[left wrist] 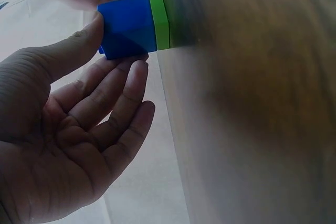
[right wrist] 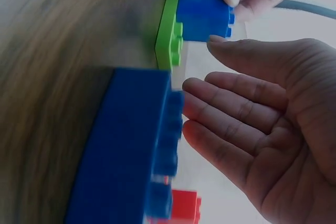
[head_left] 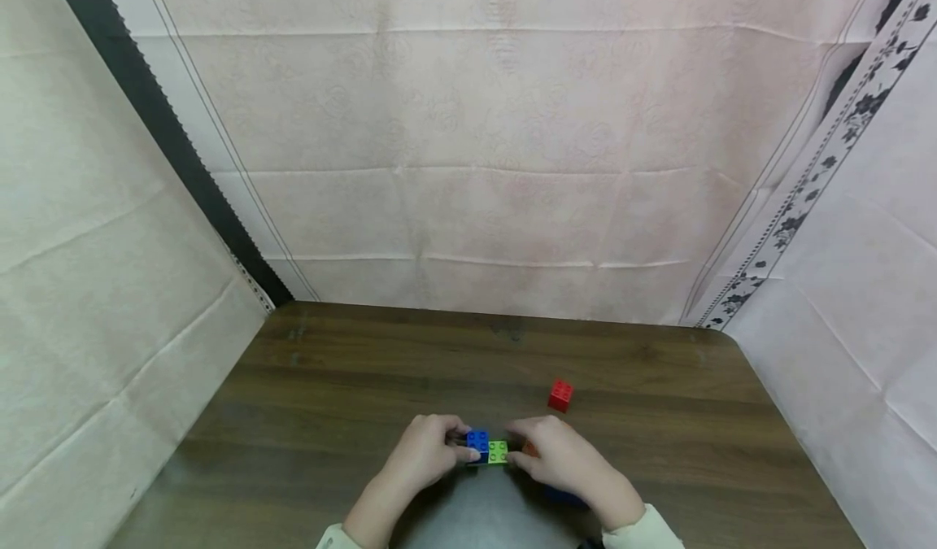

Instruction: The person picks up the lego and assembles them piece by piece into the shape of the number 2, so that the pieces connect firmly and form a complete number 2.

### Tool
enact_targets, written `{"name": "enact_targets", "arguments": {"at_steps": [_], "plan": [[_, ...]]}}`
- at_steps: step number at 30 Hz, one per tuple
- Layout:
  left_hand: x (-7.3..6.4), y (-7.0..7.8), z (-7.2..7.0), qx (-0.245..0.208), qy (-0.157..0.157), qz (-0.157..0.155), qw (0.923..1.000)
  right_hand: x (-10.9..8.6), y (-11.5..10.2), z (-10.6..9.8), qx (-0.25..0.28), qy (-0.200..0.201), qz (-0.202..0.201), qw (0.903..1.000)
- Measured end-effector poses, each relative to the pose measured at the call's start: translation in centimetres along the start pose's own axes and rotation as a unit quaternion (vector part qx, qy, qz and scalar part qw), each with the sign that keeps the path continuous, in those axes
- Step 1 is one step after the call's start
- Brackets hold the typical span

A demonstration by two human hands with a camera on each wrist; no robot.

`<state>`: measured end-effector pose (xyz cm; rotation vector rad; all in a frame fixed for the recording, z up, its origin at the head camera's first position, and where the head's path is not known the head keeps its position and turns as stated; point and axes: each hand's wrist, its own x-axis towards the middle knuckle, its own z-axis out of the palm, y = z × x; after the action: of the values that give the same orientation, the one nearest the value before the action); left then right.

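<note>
Near the table's front, a square blue brick (head_left: 477, 437) sits on the left part of a thin light green plate (head_left: 498, 451). My left hand (head_left: 428, 450) pinches the blue brick between thumb and fingers; the left wrist view shows the thumb against one side of the brick (left wrist: 128, 27). At the plate's right end is my right hand (head_left: 560, 451). In the right wrist view its fingers (right wrist: 231, 103) are loosely extended, with nothing held between them and the thumb. An orange brick (head_left: 530, 449) shows partly beneath that hand, mostly hidden.
A red brick (head_left: 560, 395) stands alone behind my right hand. A larger dark blue brick (head_left: 562, 496) lies under my right wrist, close to its camera. The brown wooden table (head_left: 351, 370) is bordered by pale cloth (head_left: 476, 207) at the back and both sides.
</note>
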<state>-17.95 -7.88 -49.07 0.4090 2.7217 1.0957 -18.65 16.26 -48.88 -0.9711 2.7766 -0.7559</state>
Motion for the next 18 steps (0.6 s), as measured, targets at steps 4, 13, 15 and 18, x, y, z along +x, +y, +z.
{"name": "enact_targets", "arguments": {"at_steps": [4, 13, 15, 18], "plan": [[0.0, 0.0, 0.0, -0.005, 0.002, -0.001, 1.0000, -1.0, 0.5, -0.5, 0.005, 0.012, -0.004, 0.9999], [0.0, -0.1, 0.1, -0.006, 0.005, -0.001, 1.0000, -2.8, 1.3, -1.1, 0.009, 0.029, -0.007, 0.9995], [0.1, -0.2, 0.1, -0.005, 0.005, -0.004, 1.0000, -3.3, 1.4, -1.3, 0.011, 0.032, -0.004, 0.9994], [0.1, -0.3, 0.2, -0.003, 0.004, -0.009, 1.0000, -3.9, 1.7, -1.5, 0.013, 0.040, -0.002, 0.9991]]}}
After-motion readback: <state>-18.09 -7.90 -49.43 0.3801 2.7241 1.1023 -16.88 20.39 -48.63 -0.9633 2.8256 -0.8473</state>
